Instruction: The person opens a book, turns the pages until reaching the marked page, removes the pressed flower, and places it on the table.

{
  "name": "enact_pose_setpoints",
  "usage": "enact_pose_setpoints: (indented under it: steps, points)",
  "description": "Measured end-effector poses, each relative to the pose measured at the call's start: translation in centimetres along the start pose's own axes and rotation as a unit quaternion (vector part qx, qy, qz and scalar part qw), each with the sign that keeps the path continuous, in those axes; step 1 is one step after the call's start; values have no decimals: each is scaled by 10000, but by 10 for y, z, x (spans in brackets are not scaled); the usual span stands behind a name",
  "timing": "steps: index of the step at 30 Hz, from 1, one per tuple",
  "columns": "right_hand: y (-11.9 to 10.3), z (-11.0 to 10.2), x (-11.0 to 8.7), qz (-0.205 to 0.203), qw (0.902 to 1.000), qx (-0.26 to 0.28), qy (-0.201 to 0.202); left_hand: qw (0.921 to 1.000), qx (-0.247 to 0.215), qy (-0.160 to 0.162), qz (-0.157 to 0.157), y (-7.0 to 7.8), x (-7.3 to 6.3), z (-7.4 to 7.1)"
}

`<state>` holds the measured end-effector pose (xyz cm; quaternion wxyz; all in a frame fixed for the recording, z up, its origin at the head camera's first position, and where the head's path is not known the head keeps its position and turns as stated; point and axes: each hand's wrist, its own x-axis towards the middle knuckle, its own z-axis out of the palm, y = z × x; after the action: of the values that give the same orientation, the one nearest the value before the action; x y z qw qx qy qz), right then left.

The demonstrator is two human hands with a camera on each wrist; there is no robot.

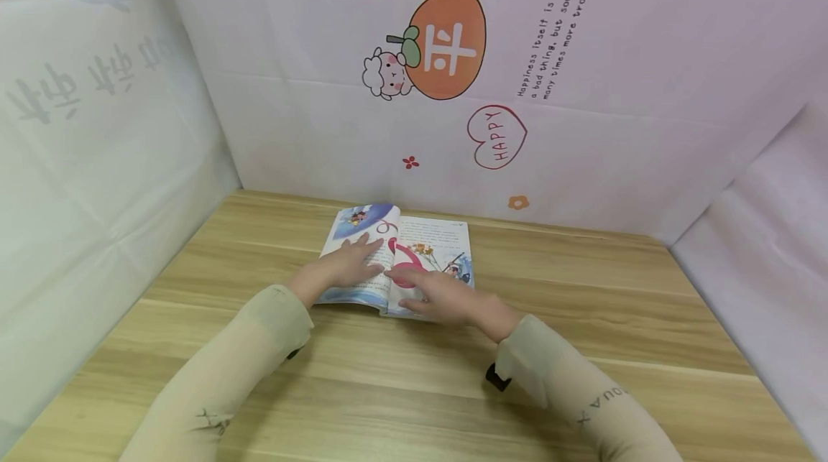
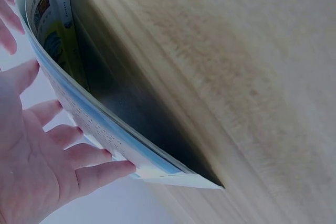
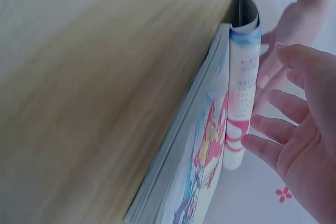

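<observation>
An illustrated book (image 1: 440,232) lies spread on the wooden table, its left-hand pages bowed up off the surface. My left hand (image 1: 352,263) rests on the left page with fingers extended. In the left wrist view the fingers of that hand (image 2: 58,150) lie along the curved page, and a dark gap shows beneath it. Over the lower part of the right page is my right hand (image 1: 446,295), its fingers reaching toward the spine. The right wrist view has the right hand (image 3: 299,124) beside the raised pages, fingers loosely bent and gripping nothing.
The wooden table (image 1: 388,390) meets a printed white backdrop (image 1: 310,124) just behind the book. White sheets (image 1: 110,182) also stand at the left and right sides. A dark band (image 1: 498,377) is at my right wrist.
</observation>
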<state>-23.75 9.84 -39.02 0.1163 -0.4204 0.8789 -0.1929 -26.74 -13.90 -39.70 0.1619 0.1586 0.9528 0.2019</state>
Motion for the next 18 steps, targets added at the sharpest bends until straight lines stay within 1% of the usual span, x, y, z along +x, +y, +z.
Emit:
enact_pose_setpoints:
  steps: [3,6,8,13,15,18]
  points:
    - [2,-4,-2,100,9999,18,82,10000,-1,-41,58,-1,-1,0]
    - [4,-9,-3,259,9993,155,218,9999,12,-82,114,-3,-1,0]
    - [6,-12,-4,365,9982,231,424,9999,25,-101,119,-4,-1,0]
    - [17,-16,-4,476,9920,232,1150,9997,-24,-149,166,-7,0,1]
    - [22,-16,-3,591,9885,262,1365,9997,-42,-165,192,-8,0,1]
    - [28,-17,-2,885,9820,531,1580,9996,-72,-174,208,-9,0,1]
